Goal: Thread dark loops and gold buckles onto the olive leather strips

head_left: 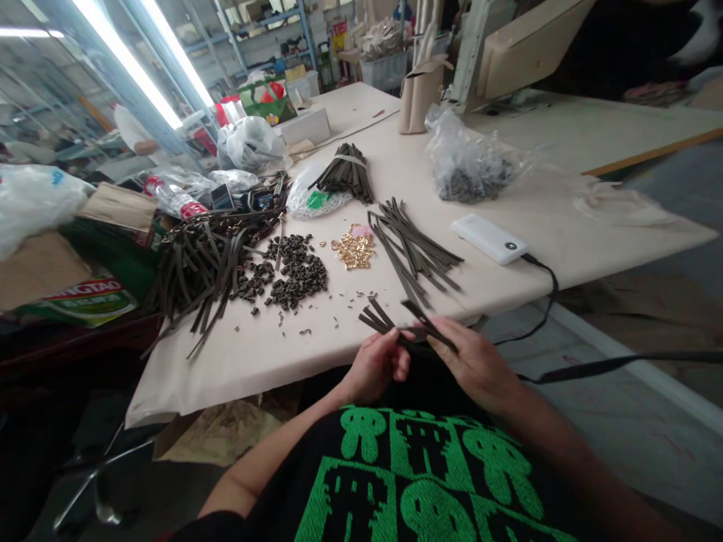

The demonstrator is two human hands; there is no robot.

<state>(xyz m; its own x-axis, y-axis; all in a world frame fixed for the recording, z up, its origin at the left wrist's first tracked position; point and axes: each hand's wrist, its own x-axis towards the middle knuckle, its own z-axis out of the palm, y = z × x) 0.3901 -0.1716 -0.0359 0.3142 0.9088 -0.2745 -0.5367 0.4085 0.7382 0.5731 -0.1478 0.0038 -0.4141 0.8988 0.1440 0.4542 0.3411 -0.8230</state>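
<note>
My left hand (377, 365) and my right hand (474, 360) are closed together on a few dark flat strips (395, 320) at the near edge of the cream table (271, 354). The strips fan out from between my fingers toward the table. Just beyond my hands lies a loose pile of the same dark strips (415, 245). A small heap of gold metal pieces (353, 250) and a spread of small dark pieces (294, 275) lie further left. A large tangle of dark strips (200, 263) covers the table's left side.
A white power bank (490, 239) with a black cable sits on the right. A bundled stack of strips (347, 172), a clear bag of dark parts (468, 162) and a brown paper bag (419, 94) stand further back. Plastic bags and bottles crowd the left.
</note>
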